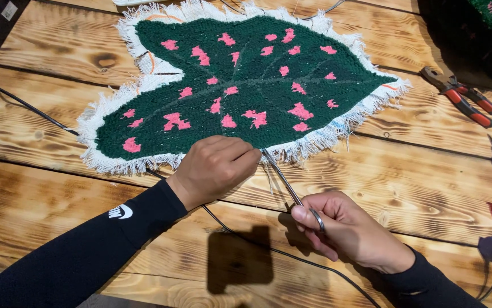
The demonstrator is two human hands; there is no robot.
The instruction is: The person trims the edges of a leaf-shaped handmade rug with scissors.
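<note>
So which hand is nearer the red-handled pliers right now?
Right. The right hand grips the scissors below and left of the pliers; the left hand sits farther left, on the leaf rug's fringe.

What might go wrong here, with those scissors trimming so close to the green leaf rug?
1. The scissors in the right hand meet the white fringe right beside the left hand, so a finger might get nicked.
2. The blades sit close to the green pile of the leaf rug; a slip might cut into it.
3. A black cable runs under both hands and might snag.
</note>
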